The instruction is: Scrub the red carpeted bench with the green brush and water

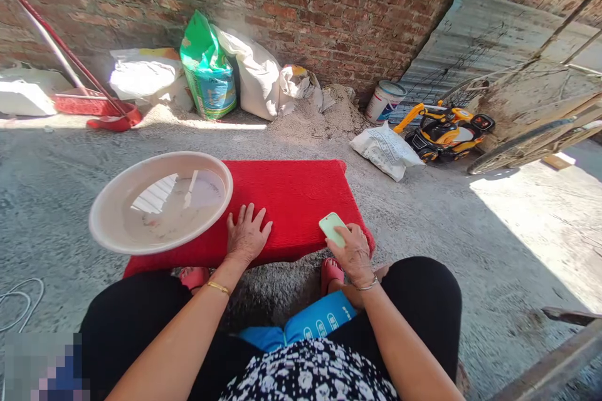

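Observation:
A low bench or table covered in red cloth (291, 194) stands in front of my knees. On its left part rests a wide, pale pink basin (110, 219) holding water that reflects light. My left hand (248, 235) lies flat on the cloth beside the basin, fingers spread and holding nothing. Near the right front corner, my right hand (352, 250) grips a pale green, flat rectangular object (333, 229) with rounded corners and a small dark spot near one end. Its underside is hidden, so I cannot tell its exact kind.
Along the brick wall stand a green-and-blue sack (207, 69), white sacks (256, 69), a sand heap (324, 116) and a bucket (385, 100). A toy excavator (444, 131) and cart wheel (527, 138) are at right. A red dustpan (115, 119) is at left. Blue packaging (324, 316) lies between my legs.

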`<action>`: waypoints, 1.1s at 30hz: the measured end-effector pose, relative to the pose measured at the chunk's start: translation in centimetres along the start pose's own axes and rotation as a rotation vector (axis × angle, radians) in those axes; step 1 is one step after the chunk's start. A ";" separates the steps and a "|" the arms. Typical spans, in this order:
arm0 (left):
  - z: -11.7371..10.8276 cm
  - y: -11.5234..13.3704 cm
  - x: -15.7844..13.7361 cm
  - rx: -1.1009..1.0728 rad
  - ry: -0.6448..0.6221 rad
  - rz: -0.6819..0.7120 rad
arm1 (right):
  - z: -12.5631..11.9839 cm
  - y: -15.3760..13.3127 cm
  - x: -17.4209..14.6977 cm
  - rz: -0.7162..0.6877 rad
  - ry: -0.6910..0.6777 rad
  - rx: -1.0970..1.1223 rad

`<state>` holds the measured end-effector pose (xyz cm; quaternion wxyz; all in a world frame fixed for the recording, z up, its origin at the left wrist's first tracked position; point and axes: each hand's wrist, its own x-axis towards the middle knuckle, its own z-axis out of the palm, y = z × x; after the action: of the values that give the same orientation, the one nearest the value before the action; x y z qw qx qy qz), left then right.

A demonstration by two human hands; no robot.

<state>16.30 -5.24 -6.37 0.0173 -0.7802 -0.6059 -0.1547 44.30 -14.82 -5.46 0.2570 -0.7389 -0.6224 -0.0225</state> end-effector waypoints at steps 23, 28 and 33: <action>-0.1 0.2 0.0 0.030 -0.014 0.008 | -2.2 4.9 1.0 0.187 0.189 -0.325; -0.3 0.2 0.0 0.023 -0.001 0.014 | 0.1 -1.0 0.6 -0.160 0.071 -0.253; -0.1 0.1 0.0 0.017 -0.008 0.009 | -0.6 2.0 1.3 0.011 0.030 -0.342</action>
<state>16.39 -5.29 -6.21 0.0220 -0.7833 -0.6037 -0.1465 46.56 -14.10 -5.20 0.1368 -0.7749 -0.6015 -0.1375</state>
